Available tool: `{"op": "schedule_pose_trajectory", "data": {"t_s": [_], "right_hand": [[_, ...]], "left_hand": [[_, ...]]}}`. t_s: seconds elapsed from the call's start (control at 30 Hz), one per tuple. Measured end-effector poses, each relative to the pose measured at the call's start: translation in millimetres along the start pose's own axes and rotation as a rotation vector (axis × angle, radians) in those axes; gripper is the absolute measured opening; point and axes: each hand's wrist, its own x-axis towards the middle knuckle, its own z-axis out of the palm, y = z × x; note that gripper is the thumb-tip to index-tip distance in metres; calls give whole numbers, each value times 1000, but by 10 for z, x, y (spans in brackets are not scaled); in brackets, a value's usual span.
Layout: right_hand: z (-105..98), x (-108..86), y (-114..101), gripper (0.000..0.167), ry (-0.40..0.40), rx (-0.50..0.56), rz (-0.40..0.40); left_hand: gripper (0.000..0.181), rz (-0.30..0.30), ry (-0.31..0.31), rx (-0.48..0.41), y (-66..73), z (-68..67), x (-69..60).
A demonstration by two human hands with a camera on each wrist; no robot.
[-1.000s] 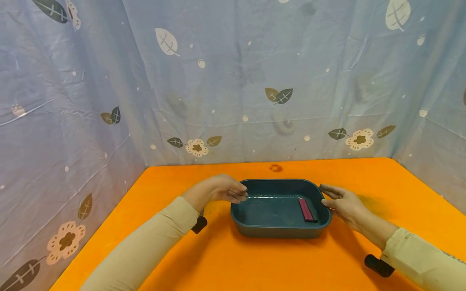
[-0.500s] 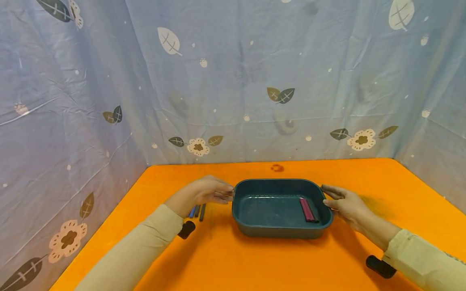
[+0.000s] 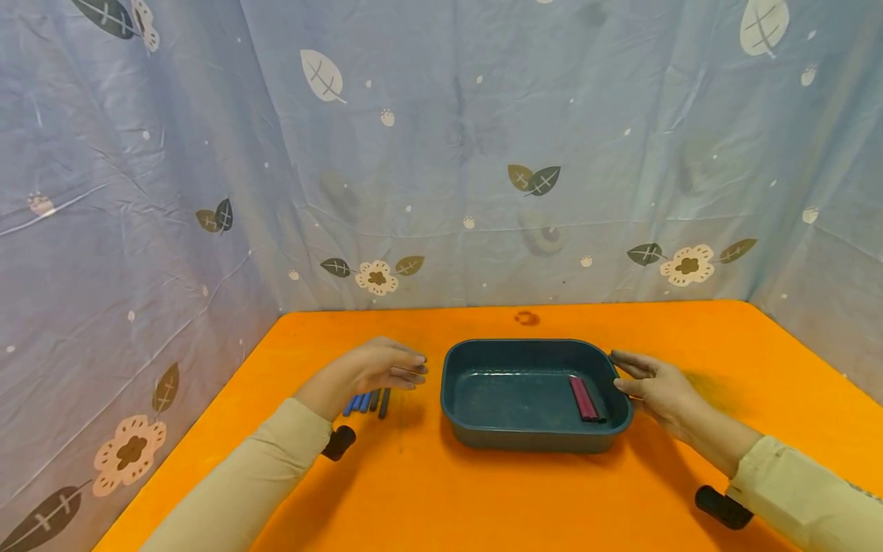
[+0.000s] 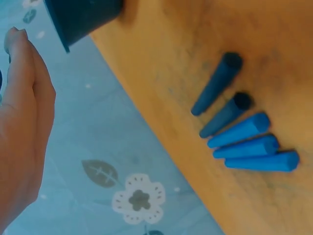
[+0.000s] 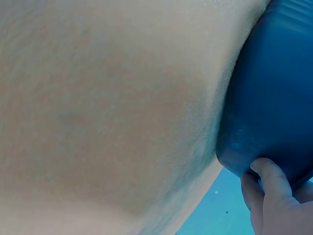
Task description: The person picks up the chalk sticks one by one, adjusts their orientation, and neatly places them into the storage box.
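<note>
A dark teal rectangular plastic basin (image 3: 531, 440) stands on the table. My right hand (image 3: 662, 395) touches its right end, with the thumb and fingertips against the outside near the corner (image 5: 249, 152). Purple sticks (image 3: 582, 399) lie side by side at the right inside the basin, a dark one beside them. My left hand (image 3: 375, 366) is held in the air left of the basin, apart from it, fingers fairly straight and nothing in them. Below that hand lie several short tapered sticks in a row, blue (image 4: 261, 163) and dark (image 4: 217, 84); what they are exactly is unclear.
The table has an orange cover (image 3: 483, 498), with a reddish stain (image 3: 526, 318) near the back edge. Light blue curtains (image 3: 428, 138) printed with leaves and flowers stand behind and on both sides. A black device (image 3: 723, 507) is strapped at the right wrist.
My left hand has moved left, from over the basin's left rim to beside it, bringing the blue and dark sticks into view. The right hand stays at the basin.
</note>
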Motion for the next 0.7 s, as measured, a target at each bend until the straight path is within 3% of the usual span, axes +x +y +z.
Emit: {"op": "schedule_pose_trajectory", "data": {"t_s": [0.27, 0.7], "right_hand": [[5, 3, -4, 63, -1, 10, 1], [21, -2, -18, 63, 3, 14, 8]], "left_hand": [[43, 33, 13, 10, -77, -146, -57], [45, 30, 72, 55, -194, -336, -163]]}}
